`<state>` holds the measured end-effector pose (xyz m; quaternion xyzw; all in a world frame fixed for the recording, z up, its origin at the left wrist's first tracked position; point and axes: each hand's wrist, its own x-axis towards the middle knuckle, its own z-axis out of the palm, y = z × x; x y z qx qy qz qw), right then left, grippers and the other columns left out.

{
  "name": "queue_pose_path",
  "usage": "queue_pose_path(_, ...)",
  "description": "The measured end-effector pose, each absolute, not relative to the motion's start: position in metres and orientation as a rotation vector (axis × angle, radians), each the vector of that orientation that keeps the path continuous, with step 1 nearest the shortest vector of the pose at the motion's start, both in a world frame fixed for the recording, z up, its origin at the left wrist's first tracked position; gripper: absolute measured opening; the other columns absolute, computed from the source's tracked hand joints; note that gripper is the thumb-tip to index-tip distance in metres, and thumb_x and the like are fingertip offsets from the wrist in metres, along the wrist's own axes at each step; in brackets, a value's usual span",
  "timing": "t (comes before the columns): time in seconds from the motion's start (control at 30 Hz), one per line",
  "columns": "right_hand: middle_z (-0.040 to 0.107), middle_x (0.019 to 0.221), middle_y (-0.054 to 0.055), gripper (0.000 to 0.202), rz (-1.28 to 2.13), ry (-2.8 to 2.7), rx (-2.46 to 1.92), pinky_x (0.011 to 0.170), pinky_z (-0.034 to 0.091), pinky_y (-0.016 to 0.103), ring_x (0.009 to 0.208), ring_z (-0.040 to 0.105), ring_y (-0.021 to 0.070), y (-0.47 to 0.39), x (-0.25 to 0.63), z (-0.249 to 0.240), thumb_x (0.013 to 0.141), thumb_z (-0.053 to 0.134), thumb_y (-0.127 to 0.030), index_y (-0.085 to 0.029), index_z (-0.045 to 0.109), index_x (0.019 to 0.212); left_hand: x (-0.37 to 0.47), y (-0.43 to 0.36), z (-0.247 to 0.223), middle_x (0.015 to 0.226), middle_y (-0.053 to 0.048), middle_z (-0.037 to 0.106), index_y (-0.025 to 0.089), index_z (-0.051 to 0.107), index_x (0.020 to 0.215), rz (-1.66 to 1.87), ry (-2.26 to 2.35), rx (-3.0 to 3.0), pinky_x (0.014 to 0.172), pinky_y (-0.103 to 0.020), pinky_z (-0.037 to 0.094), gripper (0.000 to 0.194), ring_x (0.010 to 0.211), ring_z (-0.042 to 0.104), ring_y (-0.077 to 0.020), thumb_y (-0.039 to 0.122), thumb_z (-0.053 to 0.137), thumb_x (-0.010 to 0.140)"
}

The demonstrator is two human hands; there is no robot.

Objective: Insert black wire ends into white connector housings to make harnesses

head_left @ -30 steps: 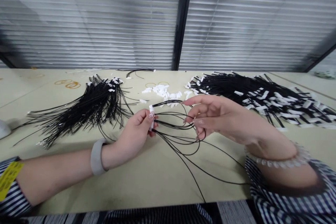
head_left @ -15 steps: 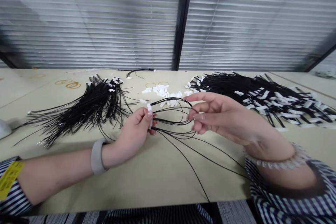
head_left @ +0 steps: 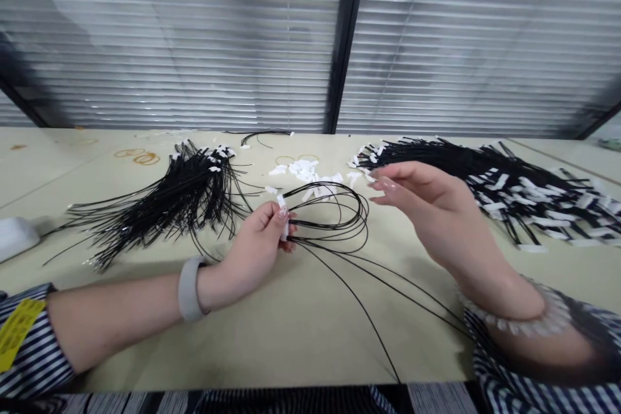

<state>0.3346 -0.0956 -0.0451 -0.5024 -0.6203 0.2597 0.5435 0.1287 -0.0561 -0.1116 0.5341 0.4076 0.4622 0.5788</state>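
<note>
My left hand [head_left: 259, 233] is closed on the white connector [head_left: 284, 217] of a looped black cable bundle [head_left: 356, 210]. The loops stand out to the right of the fingers, and several loose wires trail from them toward the front right. My right hand [head_left: 427, 200] is up to the right of the loops, apart from them, with its fingers spread and nothing seen between them. Its fingertips are near the left end of the right cable pile [head_left: 451, 158]. White connector pieces [head_left: 305, 170] lie behind the loops.
Another heap of black cables [head_left: 165, 200] lies at the left, beside a white object [head_left: 17, 238] at the edge. Yellowish rubber bands [head_left: 145, 158] are behind it. A small cable bunch [head_left: 262, 134] lies at the table's back, below the window blinds [head_left: 194, 45].
My right hand has let go of the cable loops and moved right, away from them. My left hand still holds the connector. The view has shifted slightly.
</note>
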Motion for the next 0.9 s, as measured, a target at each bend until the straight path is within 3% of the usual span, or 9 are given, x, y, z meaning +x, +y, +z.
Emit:
queue_pose_path(0.07,0.057,0.065,0.000,0.018,0.407,-1.723,-1.315,0.055,0.041,0.023,0.060,0.052,0.0097,-0.100,0.334,-0.043,0.079,0.056,-0.030,-0.018,0.059,0.066,0.129,-0.056,-0.111,0.075,0.000,0.050,0.017,0.048,0.075,1.089,0.959,1.243,0.050,-0.019,0.045,0.019,0.062,0.048,-0.0085,0.034,0.046,0.084)
queue_pose_path(0.13,0.050,0.052,-0.002,0.025,0.404,-2.009,-1.415,0.046,0.033,0.023,0.049,0.044,0.0079,-0.103,0.333,-0.042,0.079,0.055,-0.033,-0.018,0.058,0.060,0.130,-0.057,-0.109,0.074,0.000,0.050,0.017,0.048,0.074,1.089,0.964,1.244,0.050,-0.019,0.045,0.018,0.061,0.047,-0.0080,0.032,0.046,0.084)
queue_pose_path(0.3,0.053,0.055,-0.003,0.018,0.402,-2.425,-1.406,0.050,0.032,0.022,0.052,0.043,0.0076,-0.106,0.331,-0.043,0.078,0.055,-0.030,-0.021,0.063,0.064,0.130,-0.057,-0.109,0.075,0.001,0.051,0.017,0.047,0.072,1.107,0.976,1.231,0.049,-0.019,0.044,0.017,0.059,0.048,-0.0081,0.030,0.047,0.083)
queue_pose_path(0.47,0.040,0.043,-0.006,0.024,0.525,-2.539,-1.380,0.040,0.022,0.022,0.040,0.029,0.0065,-0.109,0.336,-0.040,0.079,0.053,-0.041,-0.022,0.065,0.071,0.130,-0.057,-0.110,0.076,0.000,0.052,0.017,0.048,0.071,1.107,1.001,1.230,0.049,-0.020,0.044,0.018,0.059,0.047,-0.0085,0.032,0.048,0.082)
queue_pose_path(0.57,0.053,0.052,-0.003,0.021,0.370,-2.594,-1.389,0.049,0.031,0.023,0.048,0.042,0.0080,-0.108,0.340,-0.040,0.079,0.054,-0.030,-0.022,0.065,0.064,0.130,-0.057,-0.110,0.076,0.000,0.051,0.017,0.047,0.072,1.103,0.982,1.229,0.050,-0.020,0.044,0.017,0.059,0.047,-0.0084,0.031,0.048,0.081)
queue_pose_path(0.63,0.061,0.061,0.000,0.018,0.117,-2.497,-1.483,0.056,0.036,0.026,0.058,0.052,0.0118,-0.106,0.343,-0.040,0.079,0.053,-0.028,-0.023,0.067,0.069,0.130,-0.057,-0.110,0.077,0.000,0.051,0.017,0.047,0.073,1.098,0.982,1.229,0.050,-0.020,0.044,0.016,0.061,0.047,-0.0086,0.030,0.048,0.082)
queue_pose_path(0.8,0.064,0.070,0.006,0.019,-0.443,-2.059,-1.607,0.058,0.040,0.033,0.064,0.057,0.0198,-0.104,0.348,-0.037,0.079,0.052,-0.029,-0.020,0.068,0.084,0.130,-0.056,-0.109,0.078,0.000,0.049,0.017,0.048,0.075,1.085,1.017,1.227,0.051,-0.020,0.045,0.017,0.063,0.046,-0.0096,0.033,0.047,0.082)
queue_pose_path(0.9,0.064,0.094,0.008,0.027,-0.229,-1.680,-1.338,0.070,0.046,0.037,0.082,0.060,0.0212,-0.108,0.344,-0.033,0.079,0.054,-0.022,-0.020,0.062,0.105,0.130,-0.056,-0.109,0.078,-0.001,0.049,0.017,0.048,0.075,1.087,1.019,1.218,0.051,-0.020,0.045,0.018,0.064,0.047,-0.0097,0.034,0.047,0.082)
